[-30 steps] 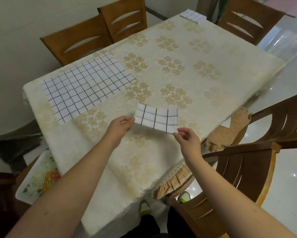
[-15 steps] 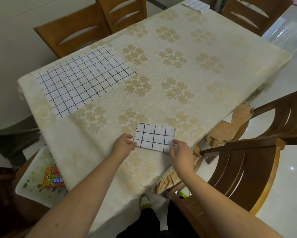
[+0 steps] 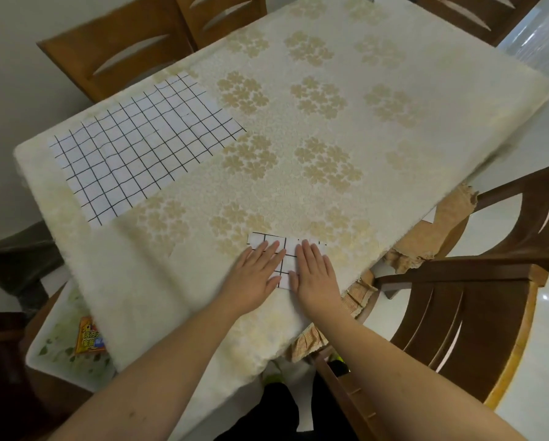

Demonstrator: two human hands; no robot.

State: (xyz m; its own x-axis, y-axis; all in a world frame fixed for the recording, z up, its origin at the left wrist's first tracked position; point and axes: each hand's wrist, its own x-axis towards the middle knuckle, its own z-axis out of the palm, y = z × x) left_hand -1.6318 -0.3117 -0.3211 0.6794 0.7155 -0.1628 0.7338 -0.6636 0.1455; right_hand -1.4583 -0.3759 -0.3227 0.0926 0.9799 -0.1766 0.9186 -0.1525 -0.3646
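Presently, item by item:

Folded checked cloth (image 3: pixel 287 265): white with a black grid, folded into a small rectangle. It is laid flat on the tablecloth (image 3: pixel 425 74), close to the near edge of the table and towards its right corner. Only its far strip and a narrow band between the hands are seen; the rest is covered.

Left hand (image 3: pixel 254 280): laid palm down on the left half of the folded checked cloth. The fingers are held straight and close together, and nothing is gripped.

Right hand (image 3: pixel 314 275): laid palm down on the right half, just beside the left hand. The fingers are likewise stretched flat and pressed on the fabric, with nothing clasped.

Tablecloth: cream, patterned with pale gold flower clusters, draped over the table's edges.

Spread checked cloth (image 3: pixel 139 151): of the same grid pattern, laid out flat and unfolded near the left end of the table, well apart from the hands.

Wooden chair (image 3: pixel 457 313): set at the right of the table, near the person. Tan frilled fabric (image 3: pixel 406 253) is seen beneath the table edge beside it.

Second wooden chair (image 3: pixel 120 49): placed at the far left side.

Leaf-printed tray (image 3: pixel 54 354): seen below the table's left end; an orange packet (image 3: pixel 90 337) is held in it.
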